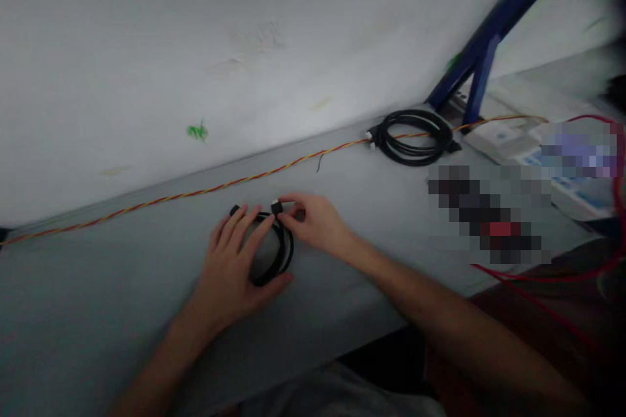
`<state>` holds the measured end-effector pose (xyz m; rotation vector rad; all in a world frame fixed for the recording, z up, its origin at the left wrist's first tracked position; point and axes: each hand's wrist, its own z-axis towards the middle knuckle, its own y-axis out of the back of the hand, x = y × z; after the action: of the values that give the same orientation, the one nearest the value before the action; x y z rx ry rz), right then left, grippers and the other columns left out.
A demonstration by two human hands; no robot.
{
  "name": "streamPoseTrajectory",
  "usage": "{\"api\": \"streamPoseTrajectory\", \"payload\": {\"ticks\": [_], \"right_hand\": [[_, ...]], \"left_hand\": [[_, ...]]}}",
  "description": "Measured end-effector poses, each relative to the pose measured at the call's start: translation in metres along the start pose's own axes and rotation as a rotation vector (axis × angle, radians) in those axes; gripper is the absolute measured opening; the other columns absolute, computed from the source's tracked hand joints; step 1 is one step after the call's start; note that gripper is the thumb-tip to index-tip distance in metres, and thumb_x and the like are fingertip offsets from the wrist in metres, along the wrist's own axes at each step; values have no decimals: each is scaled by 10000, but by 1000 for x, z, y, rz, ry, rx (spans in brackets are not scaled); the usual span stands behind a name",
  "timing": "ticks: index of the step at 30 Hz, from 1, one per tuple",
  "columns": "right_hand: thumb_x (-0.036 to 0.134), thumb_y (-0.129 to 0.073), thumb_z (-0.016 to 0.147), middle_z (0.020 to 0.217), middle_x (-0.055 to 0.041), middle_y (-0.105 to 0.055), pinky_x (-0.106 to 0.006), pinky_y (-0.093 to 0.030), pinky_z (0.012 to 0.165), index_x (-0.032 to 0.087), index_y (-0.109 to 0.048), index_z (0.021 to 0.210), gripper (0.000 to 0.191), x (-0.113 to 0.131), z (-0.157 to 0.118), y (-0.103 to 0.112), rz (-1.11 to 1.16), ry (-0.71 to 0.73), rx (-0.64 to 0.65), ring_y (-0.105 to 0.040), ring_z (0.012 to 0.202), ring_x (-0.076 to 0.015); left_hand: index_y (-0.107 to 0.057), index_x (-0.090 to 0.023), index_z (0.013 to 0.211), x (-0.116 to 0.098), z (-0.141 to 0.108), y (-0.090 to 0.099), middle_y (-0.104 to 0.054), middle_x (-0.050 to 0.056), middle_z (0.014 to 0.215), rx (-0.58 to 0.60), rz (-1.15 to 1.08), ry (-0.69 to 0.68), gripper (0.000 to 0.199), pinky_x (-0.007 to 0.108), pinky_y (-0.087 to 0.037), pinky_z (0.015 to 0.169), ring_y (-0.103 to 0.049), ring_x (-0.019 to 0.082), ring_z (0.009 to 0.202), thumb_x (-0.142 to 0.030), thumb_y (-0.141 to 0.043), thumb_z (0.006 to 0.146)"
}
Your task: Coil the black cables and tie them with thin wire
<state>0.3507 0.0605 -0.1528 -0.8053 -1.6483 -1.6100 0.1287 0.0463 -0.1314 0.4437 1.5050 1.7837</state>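
My left hand [227, 267] is spread over a small coil of black cable [282, 254] at centre frame, fingers across the loops and thumb along the lower edge, pressing it onto the grey desk [98, 293]. My right hand [315, 221] is narrow, thumb and fingertips [293, 199] pinching a black connector [276, 207] with a white collar at the top of the coil. A second black plug end [235, 210] sits just beside my left fingertips. Upper right, a larger coil of black cable [413, 138] lies on the desk, white-tipped plugs [370, 139] at its left. A twisted red-yellow wire [195, 192] runs along the desk's back edge by the white wall [147, 58], passing that coil. Blue metal struts [489, 45] stand far right. Two pixelated patches at right can't be read. Red wire [538, 279] sits lower right.
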Motion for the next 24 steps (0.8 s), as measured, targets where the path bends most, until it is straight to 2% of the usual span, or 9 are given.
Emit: {"api": "streamPoseTrajectory", "payload": {"ticks": [4,7,11,15,18,24], "right_hand": [[229,-647,927,947,-11,-811,-282,-513,753,253,-741,1288,374,-1,-1,0,-62,25,30,-717,788,-180],[218,-615,953,950,-11,-805,-286,-506,755,262,-742,1281,355,-2,-1,-1,-90,33,29,-707,786,-178],[333,-671,971,987,-20,-793,-295,-497,774,262,-759,1230,283,0,-1,-3,-107,33,-18,-711,864,-191],[430,-744,940,1052,-39,-777,-298,-494,819,250,-772,1199,317,5,-2,-6,-145,25,-73,-709,962,-209],[400,-737,942,1074,-34,-774,-292,-489,827,261,-783,1175,275,8,-2,-7,-171,4,-71,-702,983,-207],[332,-711,931,1071,-49,-760,-292,-476,813,249,-798,1162,260,9,1,-6,-225,11,-11,-684,965,-211]], "left_hand": [[-323,-281,1646,-11,-1,-11,-348,168,1684,133,7,8,1012,687,-186,1250,-264,466,1560,-714,-710,817],[-394,-297,1608,-11,1,-13,-459,160,1598,139,-21,61,927,700,-154,1252,-324,448,1526,-684,-716,830],[-577,-278,1432,-12,4,-13,-538,158,1469,99,-32,109,728,704,-151,1248,-396,428,1457,-659,-722,829],[-614,-221,1335,-18,7,-15,-549,177,1399,81,-16,118,681,722,-163,1234,-416,445,1414,-570,-777,773],[-607,-194,1321,-20,8,-14,-552,185,1390,102,-20,122,653,732,-167,1231,-410,448,1421,-460,-771,747],[-595,-247,1410,-8,5,0,-550,138,1493,186,-44,40,648,712,-182,1252,-374,438,1488,-373,-723,787]]}}
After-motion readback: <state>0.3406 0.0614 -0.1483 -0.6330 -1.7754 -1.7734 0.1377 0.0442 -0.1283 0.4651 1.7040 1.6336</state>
